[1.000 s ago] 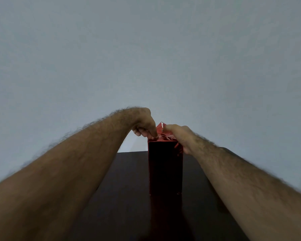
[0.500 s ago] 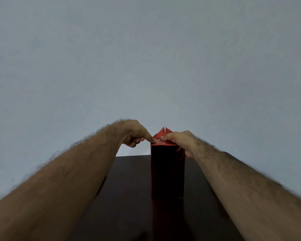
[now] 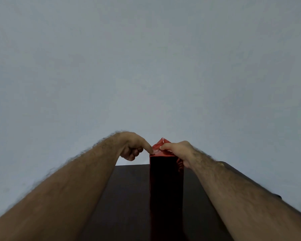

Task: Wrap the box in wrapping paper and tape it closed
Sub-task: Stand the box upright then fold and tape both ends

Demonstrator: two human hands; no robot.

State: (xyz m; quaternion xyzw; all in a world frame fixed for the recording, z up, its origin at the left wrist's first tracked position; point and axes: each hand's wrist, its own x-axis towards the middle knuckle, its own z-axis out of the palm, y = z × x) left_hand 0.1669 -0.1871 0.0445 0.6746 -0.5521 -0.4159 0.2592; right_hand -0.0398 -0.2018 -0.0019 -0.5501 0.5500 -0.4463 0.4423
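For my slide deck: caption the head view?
Both hands press down red wrapping paper atop an upright box on a dark table.

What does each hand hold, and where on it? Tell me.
Right hand grips the wrapped box at its top right corner; left hand only presses one fingertip on the top fold.

I see two bare forearms entering from the lower corners of the head view, both uncovered up to the frame edge: no sleeve or cuff visible on either. Both forearms carry dense dark hair along the outer side, thinning toward the wrists. Left hand [image 3: 131, 146] and right hand [image 3: 179, 150] are bare, no glove. I can make out no ring, watch or band on the visible parts. Right fingernail short, plain.
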